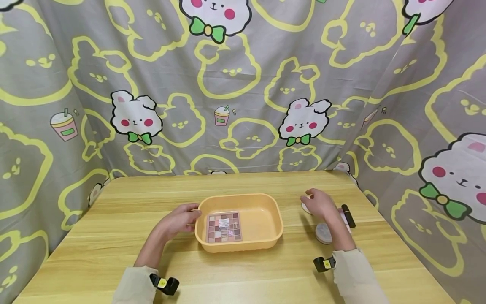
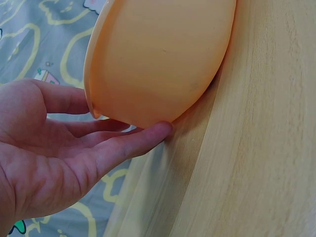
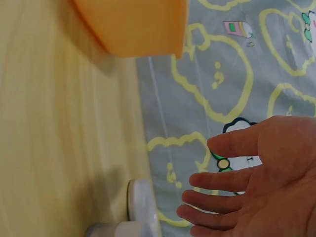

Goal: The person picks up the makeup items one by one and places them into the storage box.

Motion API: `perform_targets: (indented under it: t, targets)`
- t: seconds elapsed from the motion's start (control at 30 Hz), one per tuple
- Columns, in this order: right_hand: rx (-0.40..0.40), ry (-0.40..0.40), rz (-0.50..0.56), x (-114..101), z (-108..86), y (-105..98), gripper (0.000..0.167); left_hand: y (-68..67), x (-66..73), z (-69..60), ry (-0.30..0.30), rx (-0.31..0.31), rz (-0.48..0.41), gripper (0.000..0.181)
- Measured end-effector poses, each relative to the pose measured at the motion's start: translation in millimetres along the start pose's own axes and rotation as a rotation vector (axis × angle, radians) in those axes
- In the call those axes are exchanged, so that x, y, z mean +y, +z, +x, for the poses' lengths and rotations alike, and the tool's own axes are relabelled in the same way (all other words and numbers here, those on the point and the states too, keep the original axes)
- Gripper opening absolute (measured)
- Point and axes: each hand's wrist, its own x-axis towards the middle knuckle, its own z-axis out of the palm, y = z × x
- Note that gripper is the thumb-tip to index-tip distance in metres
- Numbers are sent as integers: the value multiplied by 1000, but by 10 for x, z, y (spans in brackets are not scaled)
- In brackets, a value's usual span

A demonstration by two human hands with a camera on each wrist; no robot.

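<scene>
An orange basin (image 1: 262, 245) stands on the table, a flat palette of many coloured squares (image 1: 224, 228) lying in its left half. At its left end, my left hand (image 1: 180, 220) grips the rim; in the left wrist view the hand (image 2: 64, 148) has one digit over the rim and the others along the outside of the basin (image 2: 158, 59). My right hand (image 1: 319, 204) hovers over a white round item (image 1: 305, 208) at the right, partly hiding it. The right wrist view shows the hand (image 3: 252, 182) with fingers extended, holding nothing.
A round, clear-topped container (image 1: 323, 233) sits below the right hand. Beside the right forearm lie a black tube (image 1: 348, 216) and a pale item, partly covered. A patterned curtain (image 1: 243, 84) hangs behind and around the wooden table (image 1: 228, 278).
</scene>
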Motion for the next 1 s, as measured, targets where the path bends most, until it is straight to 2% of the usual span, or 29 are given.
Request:
perform_targets:
  t: [0.43, 0.7, 1.0]
  targets:
    - [-33, 54, -55, 127, 38, 41, 55, 8, -2, -3, 5, 1, 3, 55]
    - [-52, 86, -39, 161, 46, 44, 56, 5, -3, -3, 2, 5, 7, 55]
    - [-76, 65, -91, 213, 74, 62, 56, 8, -2, -6, 5, 6, 5, 54]
